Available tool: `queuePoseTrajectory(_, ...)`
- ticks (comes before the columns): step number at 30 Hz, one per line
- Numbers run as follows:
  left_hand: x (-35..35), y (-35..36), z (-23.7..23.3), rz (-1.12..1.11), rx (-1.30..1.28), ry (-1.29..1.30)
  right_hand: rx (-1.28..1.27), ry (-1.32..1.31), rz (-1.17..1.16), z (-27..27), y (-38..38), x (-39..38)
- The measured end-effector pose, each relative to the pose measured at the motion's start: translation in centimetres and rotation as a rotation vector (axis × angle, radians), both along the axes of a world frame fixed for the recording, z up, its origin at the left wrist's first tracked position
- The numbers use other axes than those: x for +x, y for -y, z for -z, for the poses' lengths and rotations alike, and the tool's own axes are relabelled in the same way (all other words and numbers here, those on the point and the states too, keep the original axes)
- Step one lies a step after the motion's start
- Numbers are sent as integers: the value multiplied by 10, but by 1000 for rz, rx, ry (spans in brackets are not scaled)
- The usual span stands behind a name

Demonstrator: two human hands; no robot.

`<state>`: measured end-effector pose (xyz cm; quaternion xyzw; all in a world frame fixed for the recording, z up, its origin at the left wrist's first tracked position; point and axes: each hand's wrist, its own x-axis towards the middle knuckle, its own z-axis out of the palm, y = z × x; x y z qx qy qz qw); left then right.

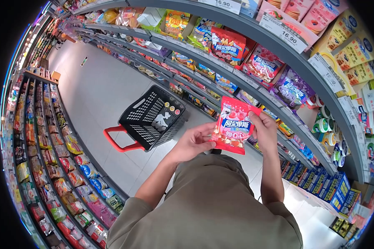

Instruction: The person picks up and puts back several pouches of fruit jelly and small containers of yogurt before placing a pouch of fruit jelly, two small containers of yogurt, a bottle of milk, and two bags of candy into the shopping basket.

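Note:
A red and pink candy bag with white and blue lettering is held upright in front of my torso. My left hand grips its left edge, with the thumb across the lower corner. On the other side, my right hand pinches the upper right edge between thumb and fingers. Beyond the bag, similar candy bags stand on the shelf: a red one, a pink one and a purple one.
A black shopping basket with a red handle stands on the grey tiled floor. Shelves of packaged snacks curve along the left. Blue boxes are stacked at the lower right, beneath the right shelving.

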<state>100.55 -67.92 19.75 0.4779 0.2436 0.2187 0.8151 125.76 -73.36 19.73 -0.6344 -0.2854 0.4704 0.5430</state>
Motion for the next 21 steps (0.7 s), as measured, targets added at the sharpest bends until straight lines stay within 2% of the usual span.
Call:
queuePoseTrajectory(7, -24, 5, 31, -198, -146, -117, -74, 4, -180, 26, -23, -25)
queuePoseTrajectory(10, -52, 3, 58, -271, -188, -196, -118, 121, -318, 34, -34, -49)
queuePoseTrajectory(12, -76, 1, 76, -297, -146, -152, -78, 208, -543, 34, -44, -68)
queuePoseTrajectory(14, -106, -4, 95, -334, -122, -169, -107, 236, -628, 41, -58, -92)
queuePoseTrajectory(16, -141, -8, 115, -361, -93, -207, -145, 406, -824, 52, -77, -121)
queuePoseTrajectory(17, -161, -7, 130, -385, -102, -200, -170, 389, -813, 49, -87, -145)
queuePoseTrajectory(19, -203, -5, 164, -565, 46, -497, -110, 501, -904, 62, -115, -185)
queuePoseTrajectory(20, -228, -2, 178, -574, 32, -490, -51, 603, -968, 72, -127, -206)
queuePoseTrajectory(21, -258, -1, 189, -477, 113, -676, -61, 610, -975, 86, -140, -226)
